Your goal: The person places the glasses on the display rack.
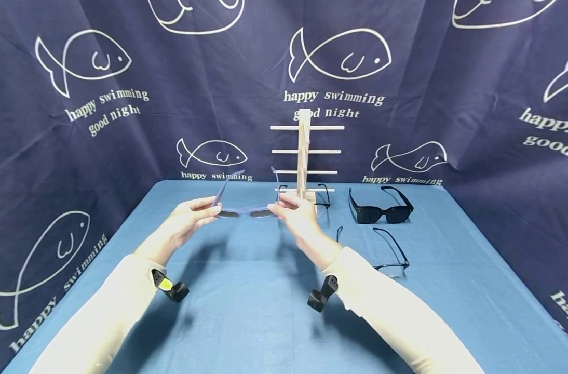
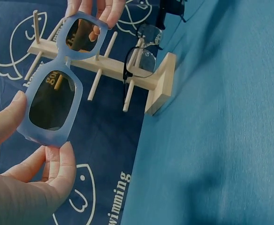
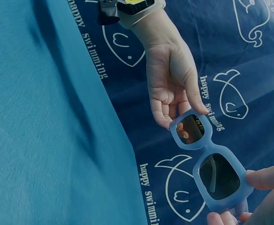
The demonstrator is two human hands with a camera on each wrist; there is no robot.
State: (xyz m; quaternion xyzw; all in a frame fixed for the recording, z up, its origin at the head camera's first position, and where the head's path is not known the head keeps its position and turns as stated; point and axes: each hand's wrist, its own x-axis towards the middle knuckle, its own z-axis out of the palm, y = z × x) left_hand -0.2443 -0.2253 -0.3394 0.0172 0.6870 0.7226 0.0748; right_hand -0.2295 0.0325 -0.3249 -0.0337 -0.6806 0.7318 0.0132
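Both hands hold a pair of sunglasses (image 1: 244,212) with a pale blue frame and dark lenses, raised above the table. The left hand (image 1: 187,217) pinches one outer end of the frame between thumb and fingers. At the opposite end, the right hand (image 1: 303,221) pinches the frame the same way. The temples are unfolded and point away toward the back. In the left wrist view, a lens (image 2: 52,101) faces the camera. Just behind the right hand stands a wooden display rack (image 1: 304,148) with several crosswise rods. Dark-framed clear glasses (image 2: 141,61) sit at its lowest rod.
Black sunglasses (image 1: 384,214) lie with temples unfolded right of the rack. Nearer, thin dark-framed glasses (image 1: 396,265) are partly hidden by the right forearm. A blue cloth (image 1: 246,311) covers the table. Dark curtains (image 1: 246,93) with white fish prints hang behind and at the sides.
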